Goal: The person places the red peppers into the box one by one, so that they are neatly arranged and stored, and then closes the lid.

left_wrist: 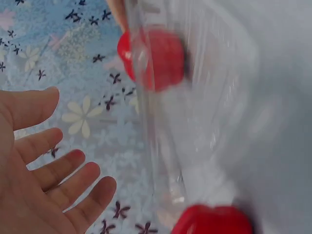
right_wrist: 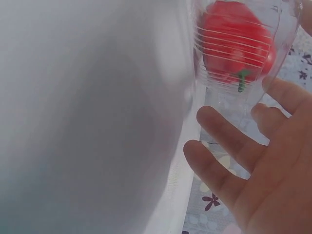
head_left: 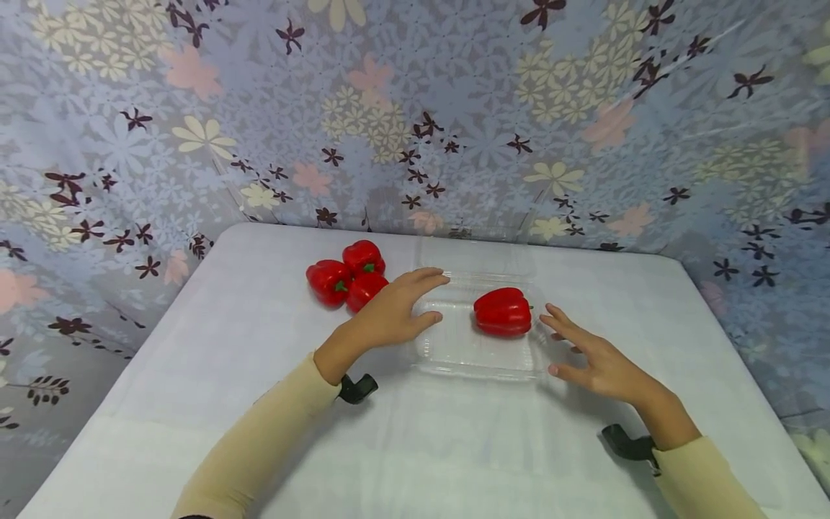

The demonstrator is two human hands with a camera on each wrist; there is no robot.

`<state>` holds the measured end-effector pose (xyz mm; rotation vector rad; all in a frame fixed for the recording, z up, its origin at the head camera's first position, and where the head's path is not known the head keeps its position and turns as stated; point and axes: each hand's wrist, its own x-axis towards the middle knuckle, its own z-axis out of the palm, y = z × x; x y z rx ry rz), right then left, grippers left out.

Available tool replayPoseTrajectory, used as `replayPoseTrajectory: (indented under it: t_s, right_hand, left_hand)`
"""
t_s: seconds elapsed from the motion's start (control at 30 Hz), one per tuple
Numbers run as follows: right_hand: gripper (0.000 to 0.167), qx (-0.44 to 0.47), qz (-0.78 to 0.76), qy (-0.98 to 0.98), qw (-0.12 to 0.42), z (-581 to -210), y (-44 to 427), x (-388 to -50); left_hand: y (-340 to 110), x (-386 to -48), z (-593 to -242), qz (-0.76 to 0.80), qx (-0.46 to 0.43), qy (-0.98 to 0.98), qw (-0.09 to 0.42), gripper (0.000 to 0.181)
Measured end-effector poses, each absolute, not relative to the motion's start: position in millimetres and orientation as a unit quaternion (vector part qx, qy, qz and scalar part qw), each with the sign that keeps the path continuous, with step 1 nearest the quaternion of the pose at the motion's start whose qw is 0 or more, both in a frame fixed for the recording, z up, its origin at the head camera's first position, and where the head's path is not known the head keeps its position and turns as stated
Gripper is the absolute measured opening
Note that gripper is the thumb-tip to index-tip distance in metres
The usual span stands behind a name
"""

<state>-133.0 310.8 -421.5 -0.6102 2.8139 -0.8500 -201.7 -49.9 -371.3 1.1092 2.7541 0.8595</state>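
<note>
Pepper (head_left: pixel 502 313) in container (head_left: pixel 476 353), right of three peppers (head_left: pixel 329 282)

Bright, diffuse light fills the head view, so the white tabletop (head_left: pixel 454 447) looks pale and nearly flat. Soft-edged shadows lie at four o'clock of the left sleeve (head_left: pixel 272 425) and seven o'clock of the right hand (head_left: pixel 596 364), which suggests light from above. Thin pale streaks cross the patterned cloth (head_left: pixel 259 94) toward one o'clock, and faint glints outline the clear container (head_left: pixel 476 371).

The left wrist view is blurred: the container's edges smear, and grey shadow dulls the picture toward four o'clock. The left hand (head_left: pixel 395 310) is clearer there.

The right wrist view is hazy, with featureless grey toward nine o'clock and bright ridge reflections over a red pepper at one o'clock.
</note>
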Motion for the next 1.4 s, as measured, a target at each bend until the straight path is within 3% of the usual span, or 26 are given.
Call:
replayPoseTrajectory:
  t_s: [0.37, 0.6, 0.9, 1.4]
  right_hand:
    - [0.077, -0.204, -0.286, 0.934, 0.064, -425, 314, -127]
    - [0.077, -0.212, -0.287, 0.932, 0.063, -423, 313, -126]
    - [0.076, -0.218, -0.279, 0.933, 0.062, -421, 314, -127]
    - [0.077, -0.216, -0.261, 0.939, 0.063, -416, 314, -132]
  left_hand:
    - [-105, -202, -372, 0.268, 0.331, 0.898, -0.106, 0.041]
    - [-154, -210, -374, 0.269, 0.291, 0.908, -0.134, 0.038]
    - [-202, -232, -390, 0.273, 0.204, 0.936, -0.087, 0.039]
    - [-202, -251, -406, 0.304, 0.172, 0.937, 0.005, 0.047]
